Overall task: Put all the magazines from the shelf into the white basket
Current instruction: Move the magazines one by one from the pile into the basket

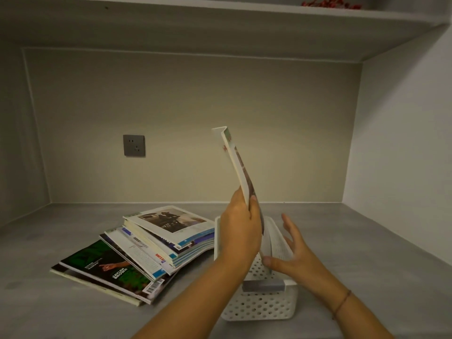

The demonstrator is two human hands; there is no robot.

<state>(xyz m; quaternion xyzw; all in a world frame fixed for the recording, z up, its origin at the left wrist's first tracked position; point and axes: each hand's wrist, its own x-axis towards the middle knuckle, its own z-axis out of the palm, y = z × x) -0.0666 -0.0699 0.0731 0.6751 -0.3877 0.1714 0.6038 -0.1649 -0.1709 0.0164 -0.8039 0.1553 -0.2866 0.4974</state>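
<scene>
The left hand grips one upright magazine over one basket; right hand has fingers spread. Left of both, a green cover reads "JAYLEN BROWN".

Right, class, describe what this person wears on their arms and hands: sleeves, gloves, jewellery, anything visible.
Both forearms are bare, with no sleeves showing. The left hand wears no glove, and no ring or watch shows. The right hand is also ungloved; a thin reddish-brown cord bracelet circles its wrist.
</scene>
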